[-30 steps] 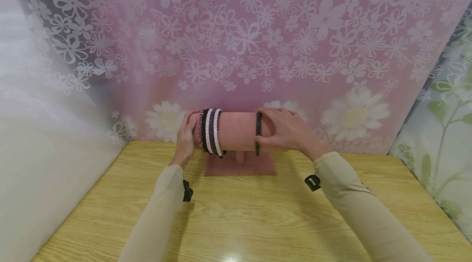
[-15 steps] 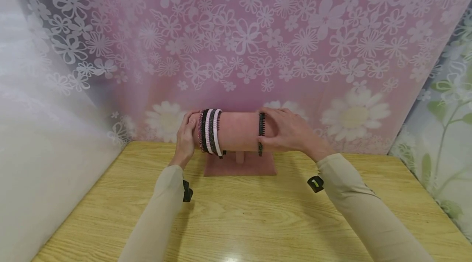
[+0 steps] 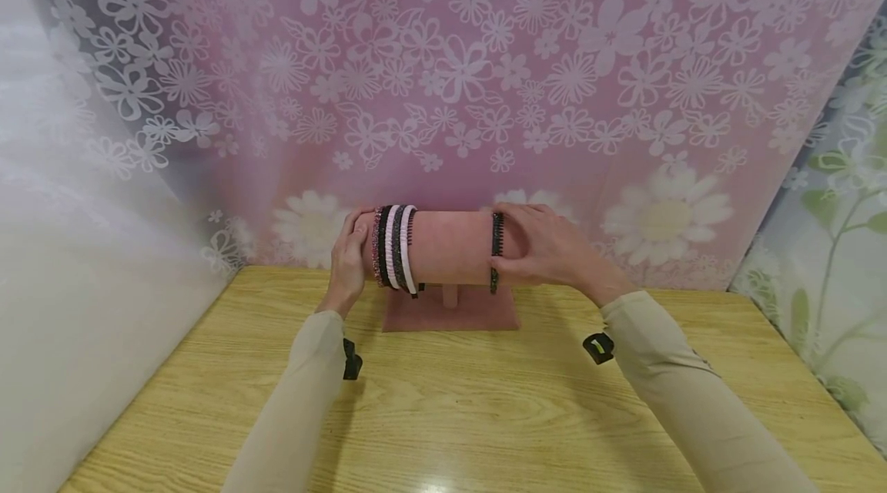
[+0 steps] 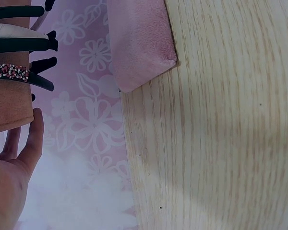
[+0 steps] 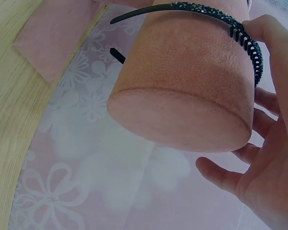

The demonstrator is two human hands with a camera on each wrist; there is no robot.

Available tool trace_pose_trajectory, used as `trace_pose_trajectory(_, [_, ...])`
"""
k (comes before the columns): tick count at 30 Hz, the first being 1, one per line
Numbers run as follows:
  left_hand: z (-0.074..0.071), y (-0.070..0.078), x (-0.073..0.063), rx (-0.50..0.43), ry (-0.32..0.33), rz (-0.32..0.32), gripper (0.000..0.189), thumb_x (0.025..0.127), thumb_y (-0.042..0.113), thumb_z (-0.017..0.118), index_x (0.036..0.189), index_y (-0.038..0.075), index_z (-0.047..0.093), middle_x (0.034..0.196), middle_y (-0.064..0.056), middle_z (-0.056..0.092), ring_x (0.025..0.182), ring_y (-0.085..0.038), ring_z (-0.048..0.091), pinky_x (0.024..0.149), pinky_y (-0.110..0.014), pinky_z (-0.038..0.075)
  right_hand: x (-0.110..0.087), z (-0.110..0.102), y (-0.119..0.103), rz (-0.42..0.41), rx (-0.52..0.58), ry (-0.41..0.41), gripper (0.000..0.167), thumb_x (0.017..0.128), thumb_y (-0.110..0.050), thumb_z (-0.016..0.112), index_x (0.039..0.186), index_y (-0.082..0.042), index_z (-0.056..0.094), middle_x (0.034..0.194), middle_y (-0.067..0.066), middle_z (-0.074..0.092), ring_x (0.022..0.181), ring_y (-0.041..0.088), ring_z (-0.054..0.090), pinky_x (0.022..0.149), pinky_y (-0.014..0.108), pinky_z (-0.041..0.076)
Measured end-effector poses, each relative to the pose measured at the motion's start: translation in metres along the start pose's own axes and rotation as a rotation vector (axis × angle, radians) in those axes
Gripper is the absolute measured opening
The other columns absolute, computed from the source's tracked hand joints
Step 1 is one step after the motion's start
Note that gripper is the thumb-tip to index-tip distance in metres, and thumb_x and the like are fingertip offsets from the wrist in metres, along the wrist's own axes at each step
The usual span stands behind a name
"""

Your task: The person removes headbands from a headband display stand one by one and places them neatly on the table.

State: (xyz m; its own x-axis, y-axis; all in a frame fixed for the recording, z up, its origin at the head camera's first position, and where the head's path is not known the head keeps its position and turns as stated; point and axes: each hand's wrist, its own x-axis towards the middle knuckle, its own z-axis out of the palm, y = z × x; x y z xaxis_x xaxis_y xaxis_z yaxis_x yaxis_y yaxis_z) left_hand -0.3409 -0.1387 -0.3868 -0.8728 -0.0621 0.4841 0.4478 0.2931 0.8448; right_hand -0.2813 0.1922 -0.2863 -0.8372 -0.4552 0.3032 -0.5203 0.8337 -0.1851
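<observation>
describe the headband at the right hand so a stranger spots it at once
On the wooden table is a pink roll-shaped stand. Toward its right end, at the right hand, is a dark, glittery, toothed headband. It sits alone, apart from the row of headbands opposite.

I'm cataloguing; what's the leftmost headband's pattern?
The headband is speckled red and white, clearest in left wrist view.

a pink, white-flowered backdrop [image 3: 443,69] rises behind a yellowish wood-grain table [image 3: 471,400].
</observation>
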Motion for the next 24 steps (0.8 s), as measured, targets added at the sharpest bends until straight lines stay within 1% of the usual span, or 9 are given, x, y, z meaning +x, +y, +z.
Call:
trace_pose_trajectory(4, [0.0001,0.0007,0.0002,0.000,-0.005,0.009,0.050,0.108,0.043,0.030,0.150,0.023,0.049,0.152,-0.003,0.052,0.135,-0.029,0.052,0.118,-0.050,0.035,-0.0011,0.0002,0.0007,0.001,0.006,0.002,0.084,0.087,-0.050,0.073,0.155,-0.013,0.043,0.154,0.015,0.051,0.141,0.046,0.045,0.112,0.064,0.040])
trace_pose_trajectory(7, [0.0002,0.0015,-0.0001,-0.009,-0.005,0.001,0.050,0.108,0.042,0.030,0.151,0.024,0.048,0.153,-0.004,0.052,0.135,-0.029,0.052,0.118,-0.050,0.035,-0.0017,0.0005,0.0017,0.000,0.011,0.007,0.083,0.087,-0.049,0.073,0.154,-0.012,0.044,0.153,0.015,0.052,0.140,0.046,0.046,0.113,0.064,0.039])
trace_pose_trajectory(11, [0.0002,0.0020,-0.0002,-0.019,0.000,-0.006,0.050,0.107,0.041,0.031,0.150,0.023,0.048,0.153,-0.005,0.052,0.135,-0.029,0.052,0.118,-0.050,0.035,-0.0025,0.0003,0.0029,0.006,0.017,0.009,0.083,0.086,-0.049,0.074,0.154,-0.012,0.044,0.153,0.015,0.053,0.140,0.046,0.046,0.112,0.065,0.039])
trace_pose_trajectory(15, [0.0003,0.0019,0.0005,-0.025,0.001,0.005,0.050,0.108,0.041,0.031,0.149,0.021,0.049,0.153,-0.004,0.052,0.135,-0.029,0.051,0.119,-0.050,0.034,-0.0031,0.0005,0.0040,0.013,0.019,0.015,0.082,0.085,-0.049,0.074,0.153,-0.014,0.045,0.153,0.014,0.053,0.139,0.046,0.046,0.111,0.065,0.040])
trace_pose_trajectory(24, [0.0000,0.0021,-0.0003,-0.014,-0.002,-0.009,0.051,0.107,0.044,0.030,0.150,0.024,0.048,0.154,-0.004,0.051,0.138,-0.030,0.050,0.120,-0.052,0.033,-0.0040,-0.0014,0.0061,0.014,0.033,-0.007,0.083,0.085,-0.049,0.075,0.155,-0.016,0.043,0.154,0.014,0.051,0.141,0.046,0.044,0.113,0.064,0.039])
